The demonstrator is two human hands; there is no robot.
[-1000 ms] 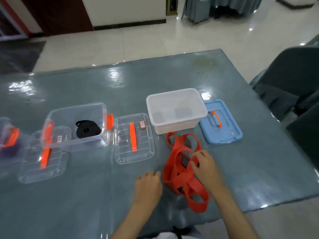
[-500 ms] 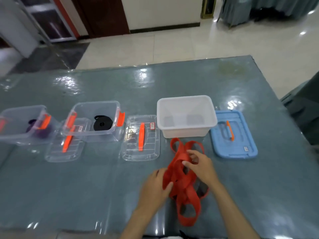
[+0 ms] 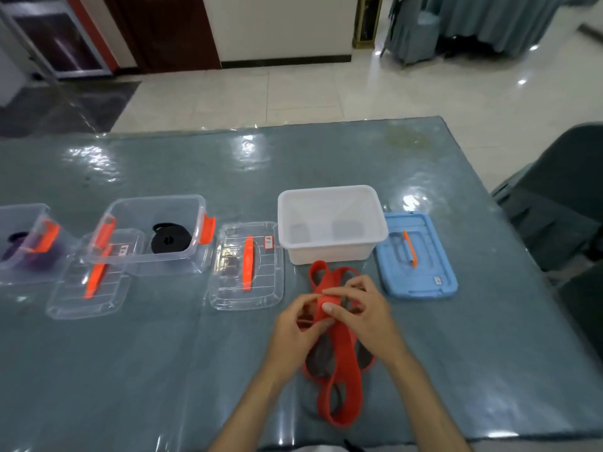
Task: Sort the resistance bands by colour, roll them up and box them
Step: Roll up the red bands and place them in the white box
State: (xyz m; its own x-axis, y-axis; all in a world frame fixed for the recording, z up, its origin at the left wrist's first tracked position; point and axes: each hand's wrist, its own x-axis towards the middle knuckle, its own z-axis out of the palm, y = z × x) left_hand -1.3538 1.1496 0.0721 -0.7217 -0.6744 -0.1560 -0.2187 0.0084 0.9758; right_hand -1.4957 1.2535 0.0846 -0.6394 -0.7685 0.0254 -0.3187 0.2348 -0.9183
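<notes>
Red rubber, flat and wide, looped over itself in a tangle near the tabletop's [image 3: 326,158] near edge: the red bands [image 3: 339,360]. Both hands now together on the top of the heap, where a second ago only the right touched it and the left lay flat alongside. Left hand [image 3: 293,324] curled in from the side, right hand [image 3: 365,311] over the top, thumb and fingers pinching one fold of strap between them. Reads as the first turn of a roll being started, not just gathering. Loose loops trailing toward the near edge, slack and floppy, likely to drag as the coil grows. Just beyond, the white box [image 3: 329,252], matte, opaque, nothing seen inside, its blue lid [image 3: 434,265] flat beside it toward the right edge. Further left, a clear box [image 3: 130,256] with a tight black coil [image 3: 169,243] inside; at the left edge another clear box [image 3: 19,272] holding something purple. Two clear lids [image 3: 244,288] lying flat.
</notes>
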